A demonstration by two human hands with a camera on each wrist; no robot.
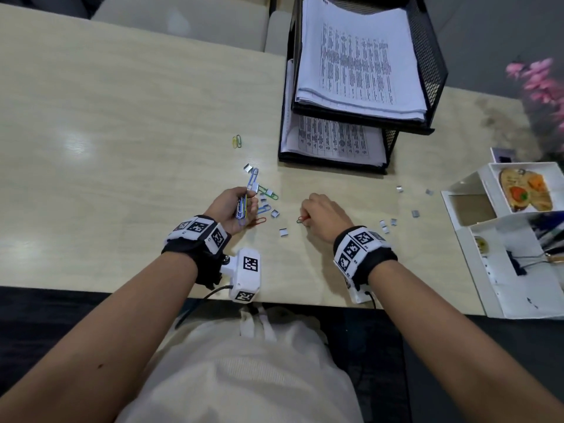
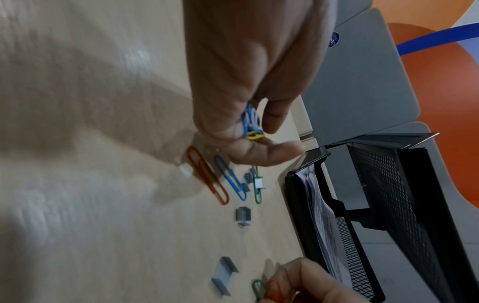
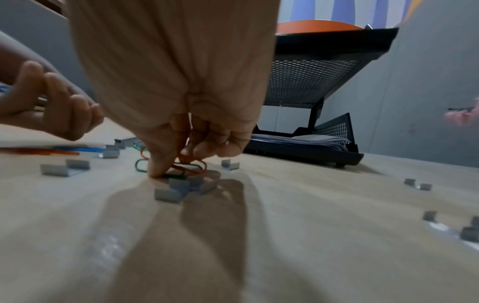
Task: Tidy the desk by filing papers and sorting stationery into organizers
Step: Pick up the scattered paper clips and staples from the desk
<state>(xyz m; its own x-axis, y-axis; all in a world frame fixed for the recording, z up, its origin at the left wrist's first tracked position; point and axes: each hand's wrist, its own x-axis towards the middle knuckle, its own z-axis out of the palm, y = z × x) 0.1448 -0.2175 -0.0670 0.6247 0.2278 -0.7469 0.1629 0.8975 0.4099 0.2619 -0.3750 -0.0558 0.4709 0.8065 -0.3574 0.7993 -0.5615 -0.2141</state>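
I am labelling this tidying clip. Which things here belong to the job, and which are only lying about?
Job:
paper clips
bunch of clips held in left hand
clips under right hand
staple strips
black mesh paper tray
white organizer

Lying about:
pink flowers

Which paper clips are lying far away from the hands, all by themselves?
The yellow and green pair, side by side up the desk, apart from the clips near both hands.
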